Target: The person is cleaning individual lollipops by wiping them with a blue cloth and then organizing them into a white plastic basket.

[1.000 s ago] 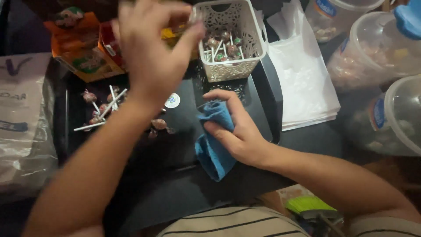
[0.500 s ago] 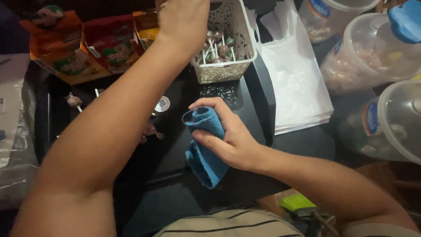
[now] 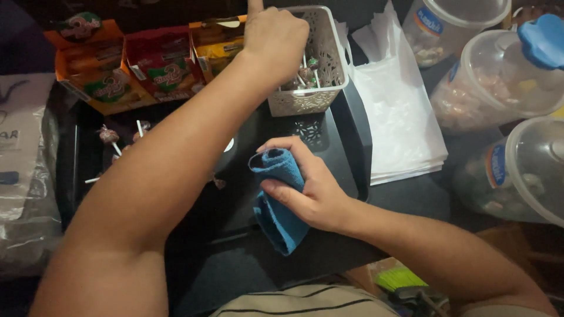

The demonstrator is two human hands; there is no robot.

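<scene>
My right hand (image 3: 308,188) grips a folded blue cloth (image 3: 277,205) and presses it against the black tray (image 3: 346,158). My left hand (image 3: 275,36) reaches far forward with its fingers closed at the rim of a white perforated basket (image 3: 320,88) that holds several lollipops (image 3: 305,73). What the left fingers hold is hidden. A few loose lollipops (image 3: 111,138) lie on the tray's left side, partly behind my left forearm.
Orange, red and yellow snack boxes (image 3: 147,64) stand at the back left. A stack of white plastic bags (image 3: 399,123) lies right of the tray. Clear plastic jars with candy (image 3: 499,82) crowd the right side. A plastic-wrapped bundle (image 3: 23,176) sits at the left edge.
My left hand has moved from above the tray's middle to the basket's rim at the back. The right hand with the cloth has shifted slightly on the tray.
</scene>
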